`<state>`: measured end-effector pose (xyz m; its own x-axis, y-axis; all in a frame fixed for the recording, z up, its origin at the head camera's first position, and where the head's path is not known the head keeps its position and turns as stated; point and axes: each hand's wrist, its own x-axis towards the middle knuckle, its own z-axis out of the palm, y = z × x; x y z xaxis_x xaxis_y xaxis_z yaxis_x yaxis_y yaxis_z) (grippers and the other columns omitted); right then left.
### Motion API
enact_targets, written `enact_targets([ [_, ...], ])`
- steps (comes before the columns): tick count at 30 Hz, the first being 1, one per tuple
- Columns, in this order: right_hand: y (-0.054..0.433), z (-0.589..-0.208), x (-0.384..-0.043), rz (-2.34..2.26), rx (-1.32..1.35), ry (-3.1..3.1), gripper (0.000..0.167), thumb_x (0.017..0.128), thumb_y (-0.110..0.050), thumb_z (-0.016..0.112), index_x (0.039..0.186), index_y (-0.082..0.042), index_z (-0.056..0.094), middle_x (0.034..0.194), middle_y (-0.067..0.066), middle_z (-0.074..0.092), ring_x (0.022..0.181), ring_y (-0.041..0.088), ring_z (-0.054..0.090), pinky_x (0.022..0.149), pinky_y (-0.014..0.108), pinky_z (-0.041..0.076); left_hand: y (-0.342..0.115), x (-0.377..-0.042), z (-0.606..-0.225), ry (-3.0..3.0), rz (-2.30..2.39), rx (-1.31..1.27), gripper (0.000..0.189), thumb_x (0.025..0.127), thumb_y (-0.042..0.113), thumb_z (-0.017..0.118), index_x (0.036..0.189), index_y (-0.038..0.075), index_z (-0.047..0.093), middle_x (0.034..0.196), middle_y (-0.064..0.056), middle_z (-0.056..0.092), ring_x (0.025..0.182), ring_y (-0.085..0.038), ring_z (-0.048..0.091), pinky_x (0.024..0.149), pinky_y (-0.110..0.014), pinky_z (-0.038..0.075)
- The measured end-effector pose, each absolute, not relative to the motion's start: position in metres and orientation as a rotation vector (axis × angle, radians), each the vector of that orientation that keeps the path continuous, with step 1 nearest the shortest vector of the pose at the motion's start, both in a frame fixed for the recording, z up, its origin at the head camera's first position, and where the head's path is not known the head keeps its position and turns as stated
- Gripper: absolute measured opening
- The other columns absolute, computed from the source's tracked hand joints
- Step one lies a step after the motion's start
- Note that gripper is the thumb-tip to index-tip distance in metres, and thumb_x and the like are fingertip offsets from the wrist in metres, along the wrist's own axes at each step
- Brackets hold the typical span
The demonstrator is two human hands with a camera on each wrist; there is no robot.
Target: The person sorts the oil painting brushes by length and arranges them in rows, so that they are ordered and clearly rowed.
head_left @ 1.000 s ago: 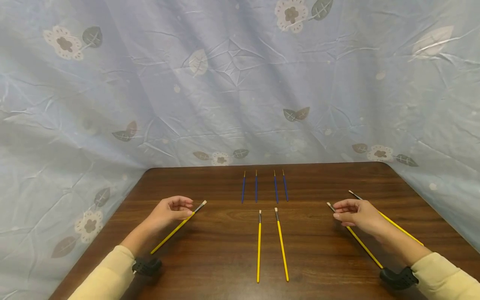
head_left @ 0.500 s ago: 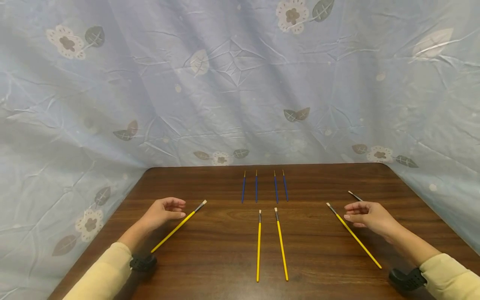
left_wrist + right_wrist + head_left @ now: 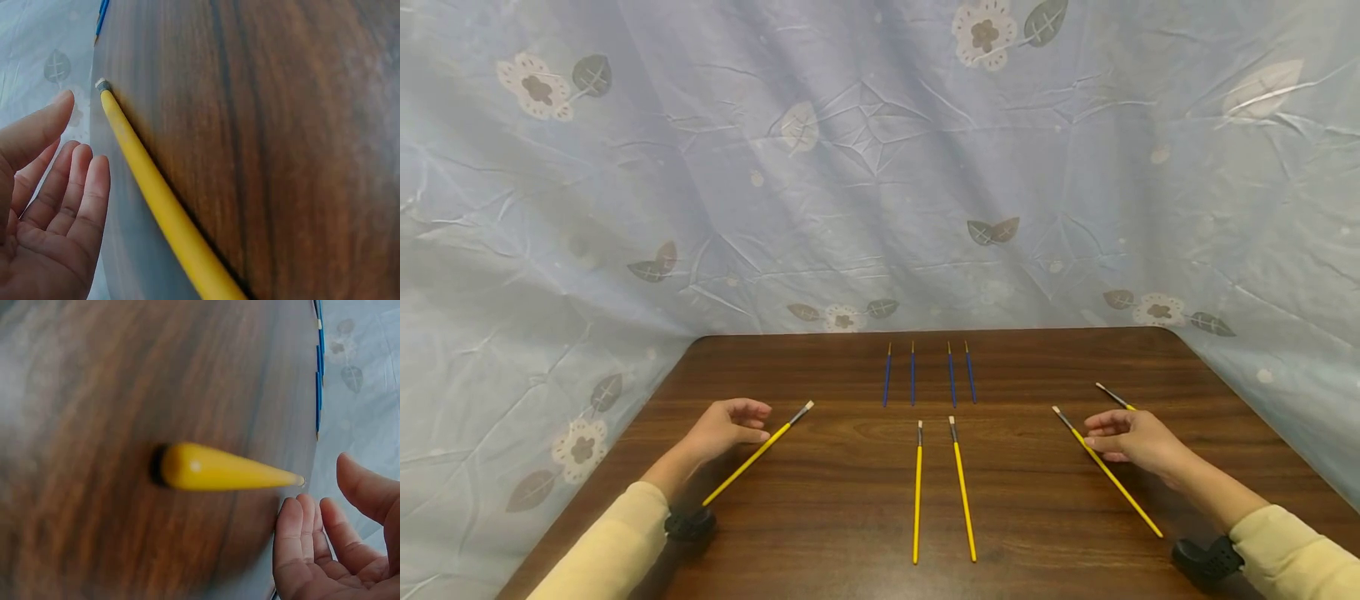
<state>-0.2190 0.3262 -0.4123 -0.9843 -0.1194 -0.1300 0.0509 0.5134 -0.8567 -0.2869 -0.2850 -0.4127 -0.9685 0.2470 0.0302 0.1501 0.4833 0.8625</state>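
My left hand [image 3: 722, 429] hovers just left of a yellow-handled flat paintbrush [image 3: 747, 463] that lies slanted on the table. Its fingers are relaxed and slightly bent, and in the left wrist view nothing is between thumb and fingers [image 3: 94, 200]. On the other side, my right hand [image 3: 1138, 442] is beside the handle of another yellow paintbrush [image 3: 1127, 495], holding nothing. The right wrist view shows that handle [image 3: 219, 470] close up, with the loose fingers apart from it. A further yellow paintbrush [image 3: 1114, 395] is mostly hidden behind the right hand and forearm.
Between the hands, a yellow paintbrush [image 3: 917, 500] and a second yellow paintbrush [image 3: 965, 504] lie bristles away from me. Several thin blue paintbrushes [image 3: 913, 379] form a row farther back. A flowered curtain [image 3: 880, 208] hangs around the brown table [image 3: 820, 533].
My left hand has drawn back leftward from its paintbrush. The right hand has shifted right, then slightly back toward the brush. The paintbrushes lie where they were.
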Motion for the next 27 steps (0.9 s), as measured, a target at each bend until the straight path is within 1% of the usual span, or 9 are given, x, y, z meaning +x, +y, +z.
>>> enact_targets([
  [7,0.326,-0.415,-0.221,-1.473,-0.055,2.569,0.052,0.090,-0.017,0.072,0.125,0.015,0.051,0.108,0.014,0.063,0.095,0.024,0.064,0.076,0.032,0.058,-0.280,-0.286,-0.416,2.607,1.508,0.383,0.046,0.078,0.001,0.080,0.117,-0.012,0.060,0.117,-0.026,0.061,0.098,-0.032,0.062,0.076,-0.025,0.055],
  [15,0.327,-0.416,-0.222,-1.459,-0.054,2.565,0.057,0.088,-0.021,0.075,0.126,0.014,0.052,0.111,0.015,0.064,0.096,0.024,0.064,0.077,0.033,0.058,-0.279,-0.287,-0.417,2.587,1.527,0.406,0.044,0.077,-0.004,0.078,0.116,-0.014,0.060,0.115,-0.027,0.062,0.096,-0.033,0.063,0.077,-0.025,0.056],
  [21,0.326,-0.416,-0.222,-1.466,-0.065,2.557,0.059,0.087,-0.022,0.075,0.127,0.014,0.052,0.114,0.018,0.062,0.098,0.026,0.064,0.079,0.033,0.058,-0.277,-0.288,-0.419,2.605,1.506,0.388,0.042,0.076,-0.003,0.080,0.113,-0.013,0.063,0.111,-0.024,0.065,0.089,-0.025,0.062,0.071,-0.021,0.054],
  [27,0.327,-0.419,-0.221,-1.498,-0.108,2.552,0.056,0.087,-0.017,0.075,0.128,0.015,0.052,0.114,0.019,0.062,0.097,0.023,0.064,0.079,0.033,0.057,-0.274,-0.289,-0.424,2.641,1.441,0.334,0.040,0.075,-0.002,0.082,0.111,-0.010,0.066,0.108,-0.020,0.067,0.090,-0.025,0.061,0.069,-0.021,0.054],
])
